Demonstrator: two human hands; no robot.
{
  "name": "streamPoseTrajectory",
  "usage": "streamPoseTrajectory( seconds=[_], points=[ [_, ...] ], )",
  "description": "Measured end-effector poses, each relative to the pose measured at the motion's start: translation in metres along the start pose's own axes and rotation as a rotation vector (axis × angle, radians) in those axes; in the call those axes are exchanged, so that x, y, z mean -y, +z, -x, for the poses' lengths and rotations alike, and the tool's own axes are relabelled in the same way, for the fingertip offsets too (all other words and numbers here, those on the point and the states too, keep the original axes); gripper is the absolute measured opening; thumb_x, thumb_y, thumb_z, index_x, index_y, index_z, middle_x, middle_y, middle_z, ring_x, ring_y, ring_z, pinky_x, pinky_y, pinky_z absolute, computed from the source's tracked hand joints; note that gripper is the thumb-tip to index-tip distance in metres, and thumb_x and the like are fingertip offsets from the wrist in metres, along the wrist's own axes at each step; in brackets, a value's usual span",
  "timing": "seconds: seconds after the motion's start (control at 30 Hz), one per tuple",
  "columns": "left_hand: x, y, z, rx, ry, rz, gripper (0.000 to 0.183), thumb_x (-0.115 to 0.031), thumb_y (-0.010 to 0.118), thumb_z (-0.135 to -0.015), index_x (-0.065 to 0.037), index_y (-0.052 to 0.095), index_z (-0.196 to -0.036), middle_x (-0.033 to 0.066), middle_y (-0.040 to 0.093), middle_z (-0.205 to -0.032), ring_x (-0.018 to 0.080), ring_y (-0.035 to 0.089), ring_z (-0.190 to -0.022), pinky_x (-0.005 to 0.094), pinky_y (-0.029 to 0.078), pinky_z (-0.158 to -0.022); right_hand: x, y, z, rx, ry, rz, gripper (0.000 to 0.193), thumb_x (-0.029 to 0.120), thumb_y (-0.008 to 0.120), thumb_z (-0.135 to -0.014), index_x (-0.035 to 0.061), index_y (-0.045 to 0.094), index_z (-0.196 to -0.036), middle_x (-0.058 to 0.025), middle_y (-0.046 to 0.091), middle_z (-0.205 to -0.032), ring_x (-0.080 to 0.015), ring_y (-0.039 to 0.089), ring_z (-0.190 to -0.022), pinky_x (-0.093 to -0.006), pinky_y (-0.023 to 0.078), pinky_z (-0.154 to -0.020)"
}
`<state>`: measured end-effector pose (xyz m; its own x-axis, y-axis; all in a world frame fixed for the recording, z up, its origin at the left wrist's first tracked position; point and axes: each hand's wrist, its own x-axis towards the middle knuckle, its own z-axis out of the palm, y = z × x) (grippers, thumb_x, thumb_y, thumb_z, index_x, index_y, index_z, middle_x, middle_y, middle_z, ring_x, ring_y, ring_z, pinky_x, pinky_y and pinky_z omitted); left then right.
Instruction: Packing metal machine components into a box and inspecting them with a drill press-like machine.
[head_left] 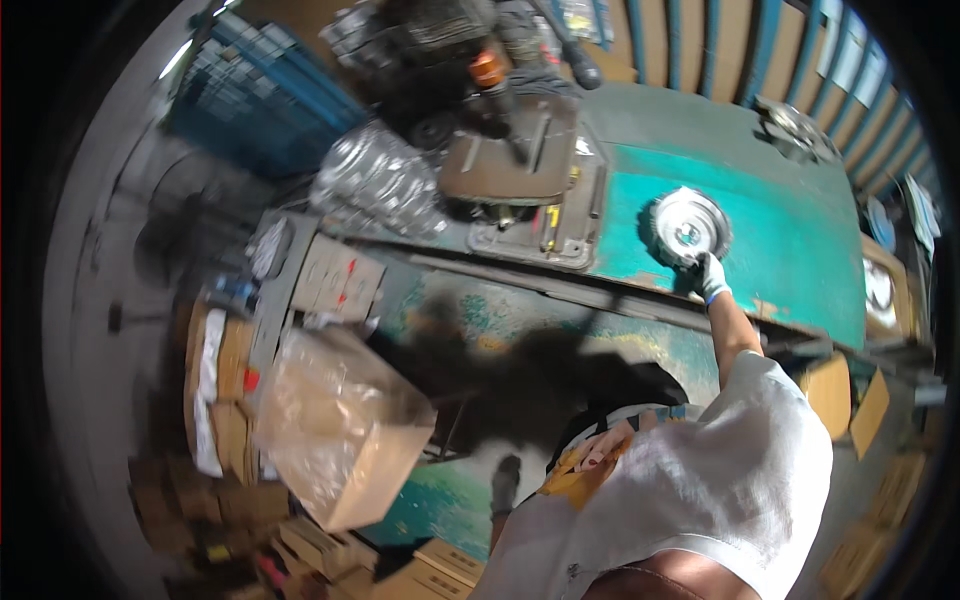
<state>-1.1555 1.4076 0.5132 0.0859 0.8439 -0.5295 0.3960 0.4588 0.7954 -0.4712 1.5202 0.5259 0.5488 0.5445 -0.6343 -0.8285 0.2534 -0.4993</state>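
Observation:
A round, dish-shaped silver metal part (691, 226) with a ribbed rim lies on the green worktop (790, 270). My right hand (712, 278), in a pale glove, reaches out to its near edge, fingers closed at the rim; their tips are partly hidden. My left hand (506, 482), in a grey glove, hangs low beside my body, away from the bench. Blur and shadow hide its fingers. Left of the metal part stands a machine with a brown flat plate (515, 150) on a metal base (560, 245).
Clear plastic wrap (380, 180) lies left of the machine. A plastic-lined carton (340, 430) stands at lower left, near stacked cardboard boxes (210, 510). Another metal part (795, 130) sits at the bench's far right, before blue bars (760, 50). An open carton (840, 400) is at right.

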Motion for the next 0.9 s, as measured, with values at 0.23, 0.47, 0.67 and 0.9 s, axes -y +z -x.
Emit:
streamPoseTrajectory(
  seconds=[0.23, 0.47, 0.67, 0.9],
  points=[
    [-0.409, 0.03, -0.147, 0.267, 1.078, -0.665, 0.048, -0.009, 0.065, -0.075, -0.004, 0.042, -0.117, 0.0107, 0.049, -0.12, 0.0265, 0.046, -0.11, 0.0384, 0.039, -0.093, 0.07, 0.01, 0.141, 0.271, -0.388, 0.688, 0.016, 0.012, 0.047, -0.084, 0.0011, 0.054, -0.094, -0.0073, 0.059, -0.088, -0.017, 0.059, -0.083, -0.0301, 0.05, -0.07],
    [-0.551, 0.146, -0.113, 1.001, 1.009, 0.179, 0.118, -0.028, 0.08, -0.059, -0.011, -0.006, -0.139, 0.0122, -0.003, -0.144, 0.0285, 0.011, -0.131, 0.0427, 0.021, -0.103, 0.069, 0.138, 0.257, 0.374, -0.087, 0.358, 0.04, 0.025, 0.048, -0.086, 0.0022, 0.045, -0.119, -0.0071, 0.054, -0.109, -0.0165, 0.056, -0.094, -0.0296, 0.048, -0.078],
    [-0.569, 0.146, -0.118, 1.05, 0.892, 0.354, 0.115, -0.042, 0.072, -0.065, -0.009, -0.012, -0.137, 0.0151, 0.003, -0.143, 0.0276, 0.012, -0.13, 0.0425, 0.016, -0.105, 0.081, 0.268, 0.278, 0.69, -0.067, 0.367, 0.05, 0.037, 0.044, -0.088, 0.0034, 0.038, -0.125, -0.0086, 0.051, -0.117, -0.0164, 0.054, -0.1, -0.0309, 0.048, -0.081],
    [-0.571, 0.105, -0.18, 0.734, 1.036, 0.343, 0.094, -0.037, 0.061, -0.078, -0.012, -0.006, -0.139, 0.0136, 0.005, -0.143, 0.0288, 0.016, -0.129, 0.0456, 0.02, -0.103, 0.08, 0.329, 0.229, 0.866, 0.524, 0.341, 0.052, 0.037, 0.042, -0.088, 0.0043, 0.035, -0.127, -0.0128, 0.052, -0.115, -0.0205, 0.06, -0.092, -0.0353, 0.055, -0.072]
  ],
)
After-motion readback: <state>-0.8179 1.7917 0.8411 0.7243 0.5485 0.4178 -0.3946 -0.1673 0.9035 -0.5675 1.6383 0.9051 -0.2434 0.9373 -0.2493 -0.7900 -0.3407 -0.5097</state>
